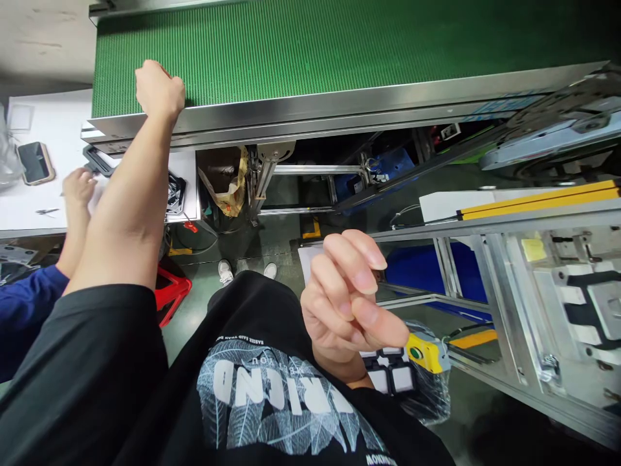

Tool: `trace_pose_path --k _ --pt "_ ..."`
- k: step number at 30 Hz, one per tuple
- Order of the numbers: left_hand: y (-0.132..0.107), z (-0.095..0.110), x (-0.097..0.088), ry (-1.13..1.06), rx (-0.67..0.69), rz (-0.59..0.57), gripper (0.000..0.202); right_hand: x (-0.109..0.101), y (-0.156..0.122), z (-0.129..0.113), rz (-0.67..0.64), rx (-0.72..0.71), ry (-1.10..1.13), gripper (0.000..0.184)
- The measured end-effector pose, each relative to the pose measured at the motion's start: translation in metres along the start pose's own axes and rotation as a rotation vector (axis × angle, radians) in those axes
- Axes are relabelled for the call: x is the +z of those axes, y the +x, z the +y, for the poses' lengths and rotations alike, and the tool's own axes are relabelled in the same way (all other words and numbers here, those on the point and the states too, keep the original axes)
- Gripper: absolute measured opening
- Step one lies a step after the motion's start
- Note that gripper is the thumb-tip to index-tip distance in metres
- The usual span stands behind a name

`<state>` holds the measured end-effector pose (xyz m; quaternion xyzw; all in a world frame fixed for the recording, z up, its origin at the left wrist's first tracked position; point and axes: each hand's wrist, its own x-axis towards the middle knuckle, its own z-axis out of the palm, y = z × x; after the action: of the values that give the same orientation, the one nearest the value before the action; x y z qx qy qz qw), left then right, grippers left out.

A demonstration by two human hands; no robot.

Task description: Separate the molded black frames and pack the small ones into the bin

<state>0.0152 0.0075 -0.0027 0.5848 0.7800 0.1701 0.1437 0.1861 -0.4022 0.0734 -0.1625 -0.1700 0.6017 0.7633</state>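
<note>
My left hand point(160, 89) reaches out over the near left end of the green conveyor belt point(291, 52), just inside its metal side rail. Its fingers are curled into a fist with the back of the hand toward me, so whatever may be inside is hidden. In front of my shirt I hold up my right hand point(347, 298), fingers bent inward and thumb alongside them. Nothing shows between those fingers.
At left, a co-worker's hand point(79, 188) rests on a white table point(29, 210) with a phone point(36, 162) and black frame-like parts point(175, 193). A red stool point(172, 294) stands below. To my right are a metal-framed machine point(504, 310) and a yellow button box point(427, 353).
</note>
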Motion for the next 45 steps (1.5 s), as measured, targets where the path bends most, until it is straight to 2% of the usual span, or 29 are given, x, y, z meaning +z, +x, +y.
trace_pose_path --k 4,9,15,22,28,39,45 --pt "-0.0015 0.0002 -0.0001 -0.04 -0.01 0.017 0.036 0.002 -0.0015 -0.0003 0.012 -0.016 -0.068 0.045" --pt "-0.0007 -0.0016 0.0033 -0.144 0.016 0.096 0.031 0.0033 -0.0016 -0.0008 -0.034 0.001 -0.052 0.042" --pt "0.0018 -0.0032 0.0049 -0.164 0.019 0.1 0.027 0.0032 -0.0001 -0.0027 -0.039 0.041 0.012 0.037" --pt "-0.0013 -0.002 0.0016 -0.13 0.041 0.079 0.016 -0.0007 -0.0003 -0.0009 -0.041 0.015 0.054 0.041" --pt "-0.0024 -0.0009 0.0001 -0.122 0.023 0.06 0.019 -0.004 -0.0048 0.0021 -0.037 0.018 0.049 0.044" --pt "-0.0047 -0.0005 -0.0006 -0.137 0.042 0.064 0.018 -0.0018 -0.0032 -0.0031 -0.095 0.082 0.204 0.042" --pt "-0.003 -0.0009 0.0004 -0.154 0.034 0.079 0.023 -0.0027 -0.0018 -0.0038 -0.096 0.079 0.193 0.043"
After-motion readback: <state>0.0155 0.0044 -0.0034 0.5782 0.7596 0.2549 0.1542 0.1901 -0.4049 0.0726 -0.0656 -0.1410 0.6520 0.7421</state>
